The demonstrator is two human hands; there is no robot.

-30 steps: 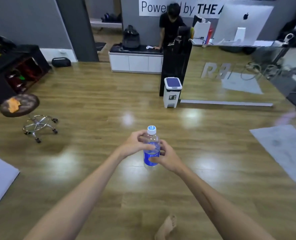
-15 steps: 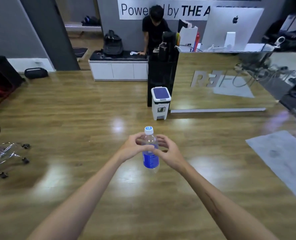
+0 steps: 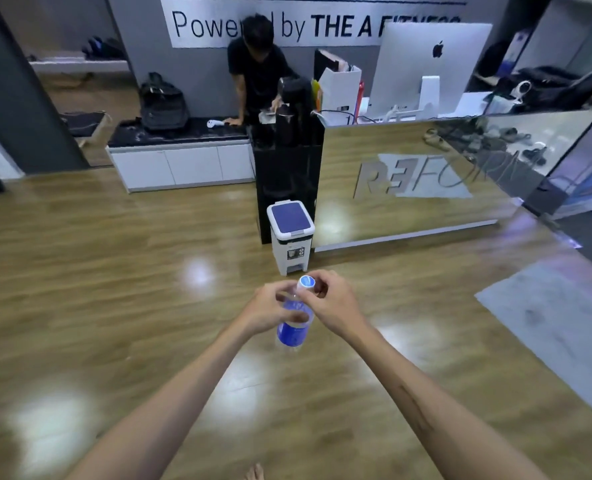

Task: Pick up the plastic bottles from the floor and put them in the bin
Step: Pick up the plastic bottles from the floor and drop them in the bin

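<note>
Floor (image 3: 114,289) of glossy wood planks, spread across most of the view, with pale patches of reflected light. Mirrored reception table (image 3: 426,188) on the far right, lettered "REFORM" on its front, with a silver computer screen (image 3: 429,64) on top. Low white cabinet (image 3: 183,164) with a dark top on the far left, a black backpack (image 3: 163,102) resting on it. Person in black (image 3: 256,71) behind, leaning one hand on the cabinet. Tall black stand (image 3: 287,181) between cabinet and table. Grey mat (image 3: 557,327) on the floor at right. Small white bin (image 3: 290,235) with a closed blue lid, standing on the floor just in front of the black stand. Two bare forearms reaching forward from the bottom edge. Clear plastic bottle (image 3: 292,323) with a blue label, held upright in the air between both hands, just short of the bin. Left hand (image 3: 270,311) with fingers curled round the bottle's upper body. Right hand (image 3: 332,306) with fingers pinched on the white and blue cap (image 3: 306,283). Bare toes (image 3: 254,472) at the bottom edge.
</note>
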